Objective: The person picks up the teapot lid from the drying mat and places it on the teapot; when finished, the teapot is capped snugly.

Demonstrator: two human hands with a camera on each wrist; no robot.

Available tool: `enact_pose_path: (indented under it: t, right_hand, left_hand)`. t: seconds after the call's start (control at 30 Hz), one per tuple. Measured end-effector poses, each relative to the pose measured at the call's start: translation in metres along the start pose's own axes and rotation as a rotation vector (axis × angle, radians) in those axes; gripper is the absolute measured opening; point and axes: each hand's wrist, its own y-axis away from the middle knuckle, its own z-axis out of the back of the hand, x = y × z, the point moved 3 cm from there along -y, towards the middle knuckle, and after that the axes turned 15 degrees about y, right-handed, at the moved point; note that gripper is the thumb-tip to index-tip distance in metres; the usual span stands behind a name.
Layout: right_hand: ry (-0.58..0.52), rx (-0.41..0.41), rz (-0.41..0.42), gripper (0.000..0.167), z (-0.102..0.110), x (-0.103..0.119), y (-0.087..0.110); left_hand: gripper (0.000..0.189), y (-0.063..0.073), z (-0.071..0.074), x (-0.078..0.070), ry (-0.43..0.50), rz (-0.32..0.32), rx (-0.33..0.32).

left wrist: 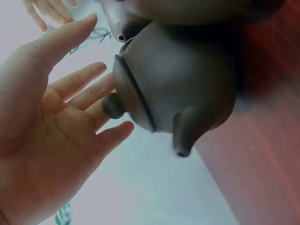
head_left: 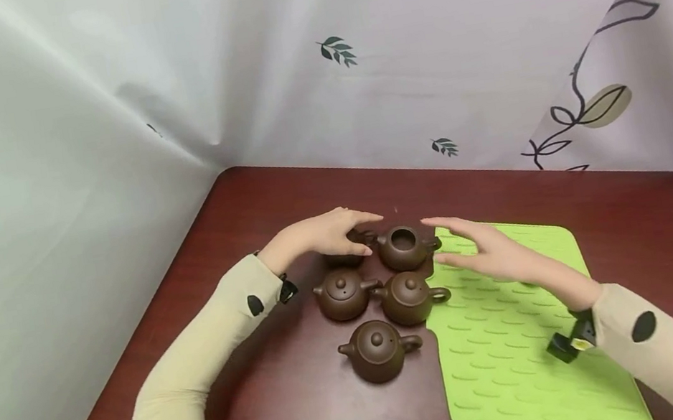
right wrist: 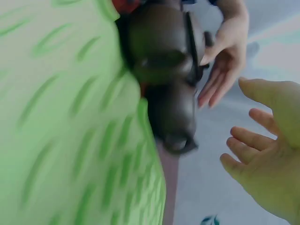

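Observation:
My left hand (head_left: 335, 232) reaches over a dark brown teapot (head_left: 346, 258) at the back left and hides most of it. In the left wrist view, its fingers are spread beside the knob of a lidded teapot (left wrist: 187, 79), not wrapped around it. To the right, a teapot without its lid (head_left: 404, 249) shows its round opening, its handle toward my right hand (head_left: 496, 253). That hand hovers with thumb and fingers apart above the mat's edge, holding nothing. Nearer me stand three lidded brown teapots, one at left (head_left: 343, 295), one at right (head_left: 410, 298) and one in front (head_left: 379, 351).
A bright green textured mat (head_left: 509, 358) lies on the right of the reddish-brown table (head_left: 315, 416), its left edge beside the teapots. White curtains (head_left: 297, 121) with leaf prints hang behind and to the left of the table. A black wrist device (head_left: 568, 344) sits at my right cuff.

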Motion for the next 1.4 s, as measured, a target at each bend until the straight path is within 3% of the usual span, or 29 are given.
enact_pose_path:
  t: [0.37, 0.5, 0.67, 0.87, 1.13, 1.27, 1.4]
  right_hand:
    - [0.099, -0.112, -0.043, 0.052, 0.009, -0.039, 0.064]
    - [0.175, -0.163, -0.035, 0.051, 0.015, -0.051, 0.08]
    - [0.247, -0.156, -0.025, 0.053, 0.024, -0.072, 0.088]
    - [0.123, -0.081, -0.029, 0.058, 0.023, -0.096, 0.097]
    - [-0.066, 0.021, -0.191, 0.041, 0.009, -0.111, 0.107]
    - [-0.115, 0.015, -0.202, 0.033, 0.007, -0.116, 0.107]
    - [-0.072, -0.02, -0.188, 0.03, 0.007, -0.119, 0.105]
  left_hand:
    - [0.067, -0.021, 0.0, -0.025, -0.166, 0.033, 0.115]
    - [0.069, -0.035, -0.002, -0.034, -0.19, 0.082, 0.102]
    - [0.074, -0.048, -0.009, -0.042, -0.236, 0.151, 0.096]
    - [0.073, -0.055, -0.015, -0.042, -0.198, 0.165, 0.09]
    - [0.071, -0.048, -0.019, -0.029, -0.087, 0.109, 0.029]
    - [0.07, -0.05, -0.019, -0.031, -0.076, 0.085, 0.019]
    - [0.071, -0.053, -0.016, -0.032, -0.063, 0.102, -0.001]
